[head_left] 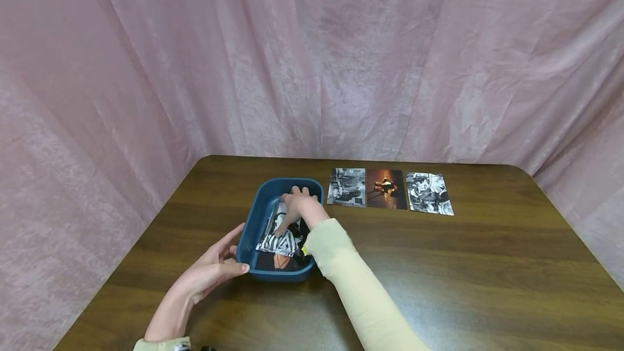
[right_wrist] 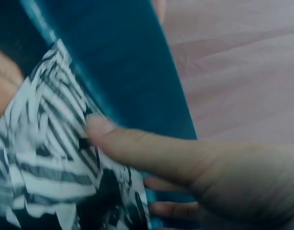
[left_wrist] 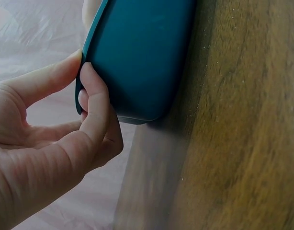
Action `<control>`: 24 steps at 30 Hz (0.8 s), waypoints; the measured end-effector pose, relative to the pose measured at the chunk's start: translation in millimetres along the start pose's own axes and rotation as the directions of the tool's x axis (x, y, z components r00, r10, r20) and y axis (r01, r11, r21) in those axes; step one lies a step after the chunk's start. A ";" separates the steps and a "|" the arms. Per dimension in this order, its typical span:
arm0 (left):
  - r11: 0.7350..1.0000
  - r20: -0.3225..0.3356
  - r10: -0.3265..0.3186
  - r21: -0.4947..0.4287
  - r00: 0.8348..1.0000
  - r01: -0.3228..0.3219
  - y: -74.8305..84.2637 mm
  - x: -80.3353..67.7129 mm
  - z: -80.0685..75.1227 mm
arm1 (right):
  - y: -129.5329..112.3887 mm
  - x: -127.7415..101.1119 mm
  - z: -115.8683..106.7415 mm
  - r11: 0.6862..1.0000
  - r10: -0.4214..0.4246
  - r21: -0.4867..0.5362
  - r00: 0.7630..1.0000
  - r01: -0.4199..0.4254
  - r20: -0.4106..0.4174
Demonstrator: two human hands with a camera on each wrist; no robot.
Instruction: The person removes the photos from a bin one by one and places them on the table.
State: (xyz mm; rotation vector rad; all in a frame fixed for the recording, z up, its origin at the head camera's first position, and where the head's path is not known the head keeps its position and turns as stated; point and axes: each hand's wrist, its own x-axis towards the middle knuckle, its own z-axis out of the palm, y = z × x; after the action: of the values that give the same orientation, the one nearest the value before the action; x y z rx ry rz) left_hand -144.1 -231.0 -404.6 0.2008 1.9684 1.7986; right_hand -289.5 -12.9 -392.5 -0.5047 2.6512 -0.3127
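The teal tub (head_left: 258, 207) looks like smooth, matt plastic with a soft sheen on its outer wall, and the zebra-striped photo (head_left: 281, 237) inside it is thin, glossy paper. The table (head_left: 478, 264) is dark wood-grain with a satin finish that throws pale reflections, its surface finely speckled in the left wrist view. The three photo prints (head_left: 387, 189) lying on it are flat glossy paper, while the pink backdrop (head_left: 312, 58) is a matt, fuzzy, creased cloth.

Bare table (head_left: 463, 264) lies open right of the bin (head_left: 258, 215); three photos (head_left: 387, 189) occupy the far strip.
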 end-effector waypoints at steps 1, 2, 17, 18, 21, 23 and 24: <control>1.000 0.000 -0.003 0.001 1.000 0.003 0.2 -0.2 0.1 | -0.3 -1.9 0.2 1.000 0.017 -0.009 1.000 -0.017 0.019; 1.000 0.000 -0.005 0.002 1.000 0.005 0.3 -0.4 0.2 | -0.5 -3.7 0.1 0.999 0.030 -0.013 0.999 -0.029 0.035; 1.000 0.001 -0.006 -0.005 1.000 0.006 1.1 -0.5 -1.2 | -4.8 -5.4 -3.1 0.994 0.088 -0.066 0.996 -0.089 -0.019; 1.000 -0.001 -0.008 -0.002 1.000 0.008 1.0 -0.5 -1.2 | -4.8 -4.8 -3.1 0.994 0.090 -0.057 0.996 -0.091 -0.016; 1.000 -0.008 -0.011 0.004 1.000 0.011 0.9 -0.6 -0.8 | -3.3 -3.0 -3.5 0.997 0.072 -0.022 0.997 -0.072 -0.006; 1.000 -0.010 -0.011 0.007 1.000 0.011 1.1 -0.6 -0.3 | -1.6 -2.1 -4.3 0.998 0.051 -0.022 0.999 -0.051 -0.002; 1.000 -0.011 -0.009 0.008 1.000 0.009 1.2 -0.4 -0.1 | -0.8 -1.7 -4.7 0.999 0.045 -0.006 0.999 -0.045 0.004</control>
State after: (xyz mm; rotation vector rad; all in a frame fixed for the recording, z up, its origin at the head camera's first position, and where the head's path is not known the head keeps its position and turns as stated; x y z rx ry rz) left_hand -144.1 -231.2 -403.3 0.1846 1.9807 1.7901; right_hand -290.0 -12.3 -387.5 -0.4470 2.6560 -0.2896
